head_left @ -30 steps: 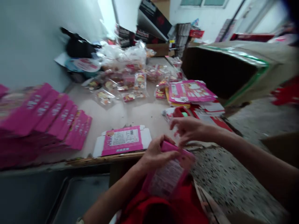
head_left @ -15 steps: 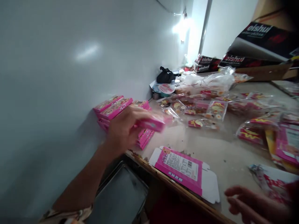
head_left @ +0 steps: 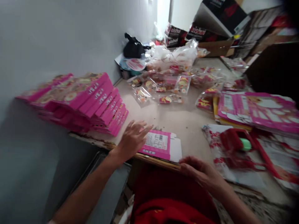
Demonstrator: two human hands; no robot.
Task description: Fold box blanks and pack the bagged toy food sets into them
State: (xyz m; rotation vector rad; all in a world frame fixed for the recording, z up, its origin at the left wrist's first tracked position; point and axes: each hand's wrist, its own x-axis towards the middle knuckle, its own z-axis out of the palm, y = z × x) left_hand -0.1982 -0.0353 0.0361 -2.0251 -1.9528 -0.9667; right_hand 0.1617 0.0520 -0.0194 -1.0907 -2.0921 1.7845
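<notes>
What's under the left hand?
A pink carton on the table: its printed face and white right flap show. The left hand covers its left end, so that part cannot be seen.

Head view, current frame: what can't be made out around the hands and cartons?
All in the head view:
- Left end of the flat pink carton: hidden by the left hand.
- Small print on its label: too small and blurred.
- Whether the right hand touches its white flap: blurred fingertips.
- Top of the tilted black carton: cut off by the top edge.
</notes>
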